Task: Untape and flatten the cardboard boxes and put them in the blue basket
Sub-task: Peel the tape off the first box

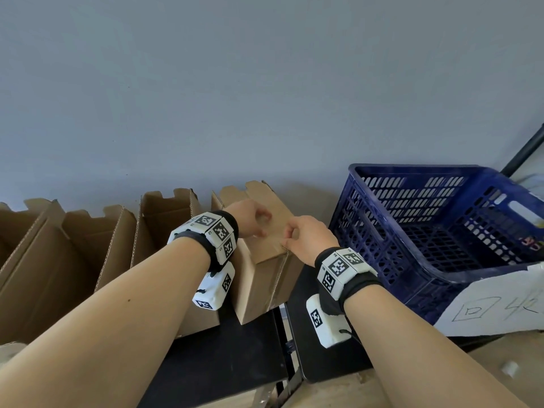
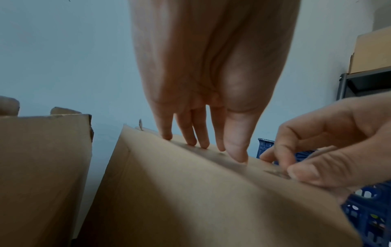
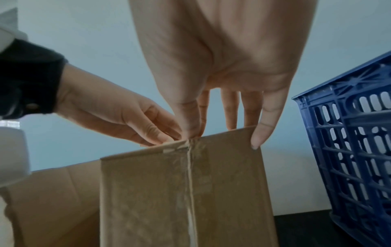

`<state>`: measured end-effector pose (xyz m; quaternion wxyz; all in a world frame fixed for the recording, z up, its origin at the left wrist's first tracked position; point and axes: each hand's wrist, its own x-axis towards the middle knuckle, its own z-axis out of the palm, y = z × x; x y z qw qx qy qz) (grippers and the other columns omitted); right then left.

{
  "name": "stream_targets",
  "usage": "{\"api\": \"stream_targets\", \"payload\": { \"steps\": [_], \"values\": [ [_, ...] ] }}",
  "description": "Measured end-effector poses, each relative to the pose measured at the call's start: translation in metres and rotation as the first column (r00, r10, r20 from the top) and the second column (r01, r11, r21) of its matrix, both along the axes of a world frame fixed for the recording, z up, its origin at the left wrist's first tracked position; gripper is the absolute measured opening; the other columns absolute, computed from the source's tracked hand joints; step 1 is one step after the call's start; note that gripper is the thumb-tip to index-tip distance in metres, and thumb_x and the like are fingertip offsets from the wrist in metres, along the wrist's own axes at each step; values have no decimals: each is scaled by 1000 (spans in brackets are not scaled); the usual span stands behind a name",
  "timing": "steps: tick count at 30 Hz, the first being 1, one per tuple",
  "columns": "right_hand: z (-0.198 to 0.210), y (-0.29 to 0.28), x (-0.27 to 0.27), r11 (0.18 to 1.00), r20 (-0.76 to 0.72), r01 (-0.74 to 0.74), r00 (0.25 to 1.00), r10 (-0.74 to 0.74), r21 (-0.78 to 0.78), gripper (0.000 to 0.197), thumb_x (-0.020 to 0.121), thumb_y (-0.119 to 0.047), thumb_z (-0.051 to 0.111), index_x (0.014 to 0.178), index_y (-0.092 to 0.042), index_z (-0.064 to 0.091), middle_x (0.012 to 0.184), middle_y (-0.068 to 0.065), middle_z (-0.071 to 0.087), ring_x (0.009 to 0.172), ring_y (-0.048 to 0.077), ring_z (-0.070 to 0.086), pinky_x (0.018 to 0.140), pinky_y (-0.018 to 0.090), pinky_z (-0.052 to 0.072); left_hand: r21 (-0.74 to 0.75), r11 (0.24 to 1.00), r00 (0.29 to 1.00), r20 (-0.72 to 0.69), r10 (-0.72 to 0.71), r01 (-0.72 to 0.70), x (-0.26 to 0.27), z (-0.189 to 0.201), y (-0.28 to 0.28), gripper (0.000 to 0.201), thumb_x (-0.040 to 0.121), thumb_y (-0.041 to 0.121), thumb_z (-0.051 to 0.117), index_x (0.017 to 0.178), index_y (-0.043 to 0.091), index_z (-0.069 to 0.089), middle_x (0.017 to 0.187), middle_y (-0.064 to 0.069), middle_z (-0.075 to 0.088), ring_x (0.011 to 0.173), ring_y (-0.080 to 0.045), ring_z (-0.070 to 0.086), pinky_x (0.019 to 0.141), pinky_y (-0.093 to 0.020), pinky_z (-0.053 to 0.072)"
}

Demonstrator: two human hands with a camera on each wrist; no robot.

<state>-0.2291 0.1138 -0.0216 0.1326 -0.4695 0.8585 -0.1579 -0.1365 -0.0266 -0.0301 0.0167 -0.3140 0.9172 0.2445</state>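
A brown cardboard box [image 1: 259, 278] lies on its side on the black table, just left of the blue basket [image 1: 412, 167]. Clear tape [image 3: 190, 175] runs down the middle seam of its near face. My left hand [image 1: 250, 219] rests on the box's upper panel [image 2: 190, 200], its straight fingertips [image 2: 203, 145] pressing down. At the box's near top edge, my right hand [image 1: 303, 234] pinches the end of the tape between thumb and forefinger [image 3: 191, 133]. The right wrist view shows the left hand [image 3: 127, 120] touching that same edge beside the pinch.
Several open, upright cardboard boxes [image 1: 164, 225] stand in a row against the wall to the left. The basket [image 3: 349, 133] sits tilted, with a white paper sheet [image 1: 500, 304] on its front. A dark metal shelf [image 2: 370, 80] with cardboard on it stands at the far right. The table's gap [image 1: 284, 348] runs below the box.
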Motion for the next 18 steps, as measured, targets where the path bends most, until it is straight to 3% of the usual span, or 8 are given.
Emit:
{"api": "stream_targets", "payload": {
  "steps": [5,10,15,18],
  "values": [
    [-3,5,2,999,-75,-10,997,7,-49,18,88,-32,61,102,-32,72,126,-6,59,117,22,52,91,34,44,-11,1000,1000,-4,-9,9,1,2,0,53,84,21,68,134,24,51,134,3,54,126,-17,47,104,-27,33],
    [3,1,1,1000,-131,-11,991,8,-26,15,86,-30,64,96,-31,74,104,-4,70,106,22,58,90,34,48,10,1000,1000,-12,-11,11,0,0,-1,52,83,22,68,133,24,53,134,4,55,125,-16,48,106,-29,34],
    [13,-6,-3,994,-200,-71,976,86,81,6,84,-26,63,86,-27,69,102,-2,65,109,25,52,89,36,41,24,1000,1000,-28,2,-2,-2,-2,-3,52,81,20,70,131,24,55,130,2,57,122,-17,50,104,-28,36],
    [16,-10,-5,987,-247,-102,960,131,127,15,85,-26,59,95,-31,70,105,-2,66,110,25,52,91,36,41,28,1000,999,-30,12,-11,0,-1,-6,51,81,20,70,130,24,55,129,2,57,121,-17,50,104,-29,36]
  ]
}}
